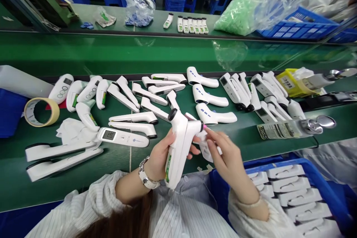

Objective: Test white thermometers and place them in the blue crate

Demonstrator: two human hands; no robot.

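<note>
My left hand [161,154] is closed around two white infrared thermometers [180,143] side by side, their dark sensor ends upward. A green strip shows low on the left one. My right hand [227,156] is closed on a crumpled white wipe [205,149], with a fingertip at the sensor end of the right-hand thermometer. Part of the wipe is hidden behind my fingers. To the left, a thermometer with a lit display [124,137] lies on the green bench. Three thermometers with blue buttons [213,115] lie beyond my hands.
Many more thermometers lie in groups along the bench. A tape roll [41,112] and white cloth [72,134] are at left. Pump bottles [295,128] and a yellow bin [297,83] stand right. A blue crate [223,186] of thermometers sits front right. Bags [139,7] rest on the back shelf.
</note>
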